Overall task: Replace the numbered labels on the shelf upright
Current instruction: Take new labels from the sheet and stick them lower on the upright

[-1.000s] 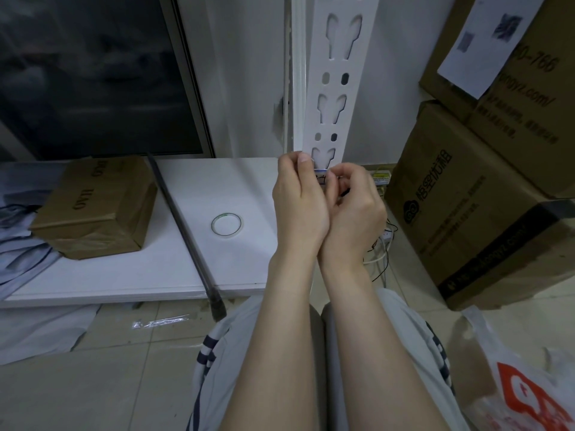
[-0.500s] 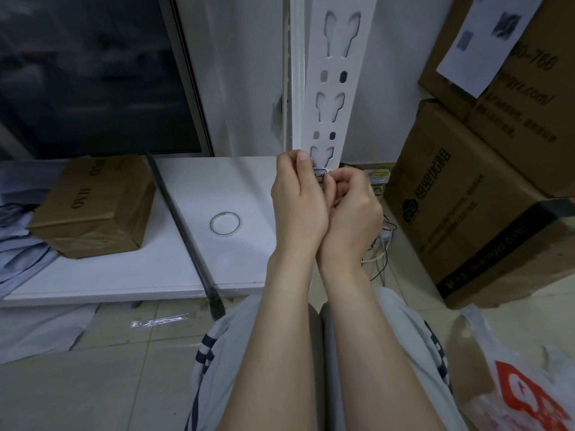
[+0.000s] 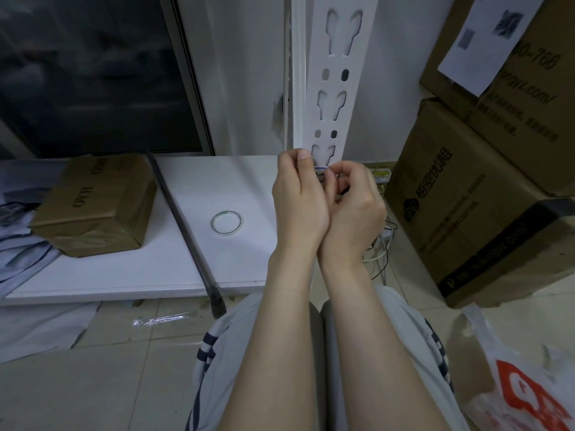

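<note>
Your left hand (image 3: 298,203) and right hand (image 3: 354,209) press together at the wrists, fingers curled, both pinching a small label (image 3: 320,170) with a blue edge between their fingertips. The label sits against the bottom of the white upright (image 3: 339,88), just below its lowest cut-out; its number is hidden by your fingers. To your left, a tape roll (image 3: 227,223) lies on a white board (image 3: 149,259), beside a dark rod (image 3: 183,225) and a brown box (image 3: 96,206). To your right stand stacked cartons (image 3: 466,197), with cables (image 3: 382,244) at their foot and a plastic bag (image 3: 529,384) nearer you.
</note>
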`<state>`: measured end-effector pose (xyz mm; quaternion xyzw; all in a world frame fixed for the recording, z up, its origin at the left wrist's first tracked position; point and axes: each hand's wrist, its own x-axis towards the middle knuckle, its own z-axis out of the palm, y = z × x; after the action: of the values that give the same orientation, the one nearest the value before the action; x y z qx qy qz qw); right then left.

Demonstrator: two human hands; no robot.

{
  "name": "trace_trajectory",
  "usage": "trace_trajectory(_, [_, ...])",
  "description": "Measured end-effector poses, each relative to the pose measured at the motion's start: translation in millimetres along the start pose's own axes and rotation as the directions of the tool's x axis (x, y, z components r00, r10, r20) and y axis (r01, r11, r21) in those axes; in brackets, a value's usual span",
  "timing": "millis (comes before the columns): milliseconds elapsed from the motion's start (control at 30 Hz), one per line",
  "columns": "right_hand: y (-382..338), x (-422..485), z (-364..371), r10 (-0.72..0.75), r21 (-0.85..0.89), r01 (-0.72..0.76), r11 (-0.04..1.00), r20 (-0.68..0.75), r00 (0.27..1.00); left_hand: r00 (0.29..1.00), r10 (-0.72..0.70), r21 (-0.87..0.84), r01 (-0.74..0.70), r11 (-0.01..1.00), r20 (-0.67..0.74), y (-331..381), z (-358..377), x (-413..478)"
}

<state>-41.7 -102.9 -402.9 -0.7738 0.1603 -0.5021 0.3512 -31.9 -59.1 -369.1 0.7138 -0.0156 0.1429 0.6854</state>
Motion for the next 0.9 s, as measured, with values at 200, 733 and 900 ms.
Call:
trace_trajectory(200, [-0.4, 0.3, 1.9, 0.013, 0.008, -0.014, 1.0, 0.024, 1.0, 1.0, -0.008, -0.006, 0.008, 1.0, -0.002, -1.9, -0.2, 1.5])
trace_trajectory(733, [-4.8, -2.1, -0.8, 0.055, -0.05, -0.052, 0.997, 0.067, 0.996, 1.0, -0.013, -0.018, 0.013, 1.0, 0.003, -1.7, -1.3, 2.3])
trace_trajectory(900, [-2.2, -2.6, -2.3, 0.068, 0.002, -0.068, 0.998, 0.028, 0.997, 1.0, -0.009, -0.019, 0.009, 1.0, 0.001, -1.9, -0.2, 1.8])
